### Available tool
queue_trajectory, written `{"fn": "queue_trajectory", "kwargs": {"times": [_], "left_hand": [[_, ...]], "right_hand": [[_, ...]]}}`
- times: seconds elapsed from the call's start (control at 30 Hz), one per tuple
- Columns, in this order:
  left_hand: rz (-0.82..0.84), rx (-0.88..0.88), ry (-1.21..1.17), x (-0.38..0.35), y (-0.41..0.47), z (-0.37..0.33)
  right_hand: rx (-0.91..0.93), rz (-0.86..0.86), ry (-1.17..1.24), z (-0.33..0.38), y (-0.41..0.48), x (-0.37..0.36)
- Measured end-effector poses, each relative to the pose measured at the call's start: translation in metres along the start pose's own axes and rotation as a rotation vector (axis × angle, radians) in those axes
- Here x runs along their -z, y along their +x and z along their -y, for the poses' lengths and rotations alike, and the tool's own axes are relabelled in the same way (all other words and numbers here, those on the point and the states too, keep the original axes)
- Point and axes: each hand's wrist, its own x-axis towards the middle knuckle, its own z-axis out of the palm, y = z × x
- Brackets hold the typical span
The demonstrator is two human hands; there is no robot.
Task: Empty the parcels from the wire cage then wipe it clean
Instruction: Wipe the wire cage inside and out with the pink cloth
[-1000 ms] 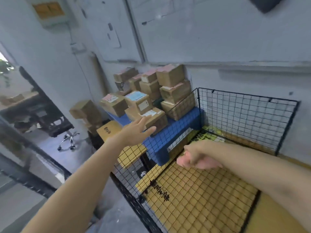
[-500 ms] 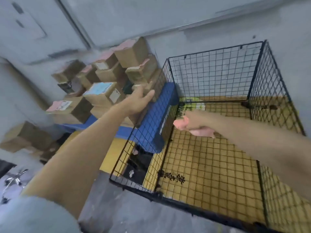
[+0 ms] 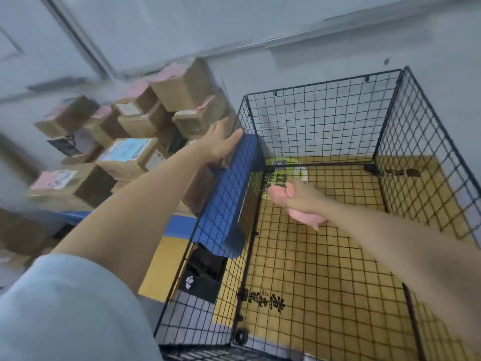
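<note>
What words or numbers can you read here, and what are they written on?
No text can be quoted for sure.
Black characters on the yellow cardboard below the wire cage floor: big, but smeared; unreadable.
Blue label on a parcel: too blurred.
Pink labels on other parcels: too blurred.
Dark print at the cardboard's far end: too blurred.

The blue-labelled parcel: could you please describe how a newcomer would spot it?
Left of the black wire cage, brown parcels are stacked by the wall. The blue-labelled parcel lies near the front, left of the left hand; its neighbours' labels are pink or white.
</note>
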Motion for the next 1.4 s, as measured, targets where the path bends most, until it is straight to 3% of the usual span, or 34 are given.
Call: {"fn": "queue_trajectory", "kwargs": {"times": [0.17, 0.4, 0.6, 0.77, 0.97, 1.13, 1.4], "left_hand": [[0.037, -0.07, 0.087, -0.002, 0.023, -0.004], [-0.017, -0.128, 0.003, 0.003, 0.073, -0.017], [0.051, -0.205, -0.053, 0.002, 0.108, -0.027], [-0.005, -0.239, -0.109, -0.009, 0.123, -0.019], [0.01, -0.223, -0.11, -0.012, 0.127, -0.014], [0.006, -0.218, -0.115, -0.012, 0.131, -0.013], [-0.002, -0.237, -0.209, -0.012, 0.128, -0.015]], "right_hand": [[-0.026, -0.022, 0.057, 0.01, 0.017, -0.003], [-0.015, -0.099, 0.154, 0.007, 0.037, -0.02], [-0.063, -0.275, 0.347, -0.001, 0.063, -0.028], [-0.031, -0.436, 0.466, 0.024, 0.106, -0.006], [-0.153, -0.372, 0.881, 0.045, 0.153, -0.018], [-0.149, -0.299, 1.134, 0.053, 0.16, -0.038], [-0.177, -0.311, 1.252, 0.056, 0.172, -0.041]]}}
